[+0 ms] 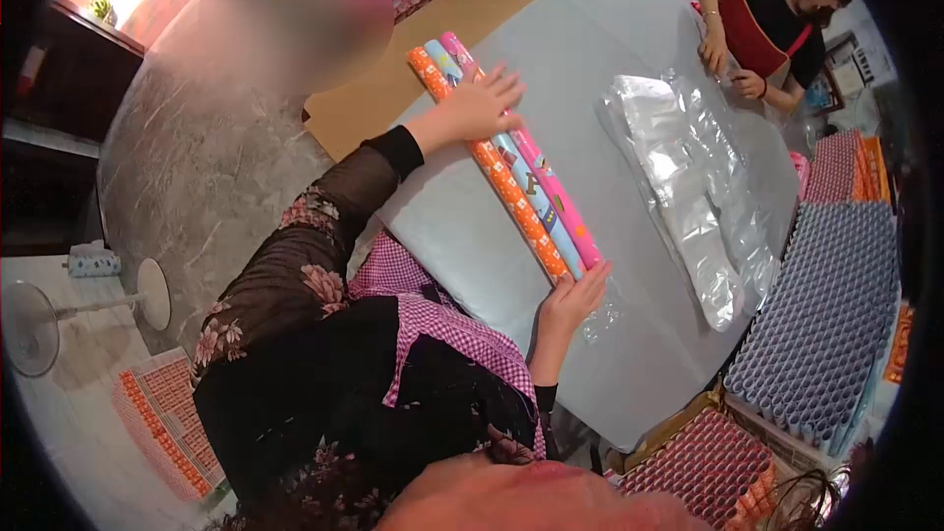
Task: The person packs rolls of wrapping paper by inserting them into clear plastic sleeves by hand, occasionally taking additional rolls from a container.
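Three rolls of wrapping paper lie side by side on the grey table: an orange patterned roll [506,192], a light blue roll [539,202] and a pink roll [562,205]. My left hand [477,108] rests across their upper part with its fingers spread beyond the pink roll. At the near ends, my right hand [573,305] is cupped around all three rolls, its thumb towards the orange side and its fingers by the pink one. The palm hides the very tips of the rolls.
Clear plastic sleeves [674,172] lie in a pile right of the rolls. Brown cardboard [359,103] covers the far left edge. Across the table a person in a red apron [757,34] works with their hands. Stacks of blue rolls [826,310] and red rolls [703,467] stand at the right.
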`<control>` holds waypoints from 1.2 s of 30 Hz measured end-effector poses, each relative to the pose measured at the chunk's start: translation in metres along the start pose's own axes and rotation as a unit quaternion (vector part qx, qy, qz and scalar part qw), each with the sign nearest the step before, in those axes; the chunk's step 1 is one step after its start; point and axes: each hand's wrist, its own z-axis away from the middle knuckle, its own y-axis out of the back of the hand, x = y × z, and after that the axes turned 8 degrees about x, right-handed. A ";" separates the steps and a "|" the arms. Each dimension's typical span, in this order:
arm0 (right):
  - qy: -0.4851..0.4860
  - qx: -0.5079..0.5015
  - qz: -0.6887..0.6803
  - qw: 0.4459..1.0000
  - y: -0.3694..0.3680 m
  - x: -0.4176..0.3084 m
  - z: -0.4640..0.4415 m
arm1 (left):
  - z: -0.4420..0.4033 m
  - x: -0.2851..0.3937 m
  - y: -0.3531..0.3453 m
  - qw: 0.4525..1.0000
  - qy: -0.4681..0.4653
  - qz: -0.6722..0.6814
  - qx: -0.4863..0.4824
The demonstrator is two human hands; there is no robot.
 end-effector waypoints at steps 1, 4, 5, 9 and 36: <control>0.001 0.003 0.001 1.000 -0.001 0.002 0.000 | -0.003 -0.009 0.003 0.999 0.029 -0.018 -0.014; 0.000 -0.002 0.005 1.000 -0.005 0.010 0.004 | -0.007 -0.048 0.006 0.991 0.043 -0.122 -0.018; -0.005 -0.005 0.009 1.000 -0.004 0.011 0.005 | -0.006 -0.062 0.005 0.981 0.030 -0.193 -0.010; -0.023 -0.015 0.011 1.000 -0.002 0.009 0.004 | -0.001 -0.101 -0.006 0.979 0.049 -0.198 0.008; -0.034 0.053 -0.043 0.997 -0.010 0.008 -0.025 | 0.029 -0.123 -0.003 0.936 0.191 0.264 0.130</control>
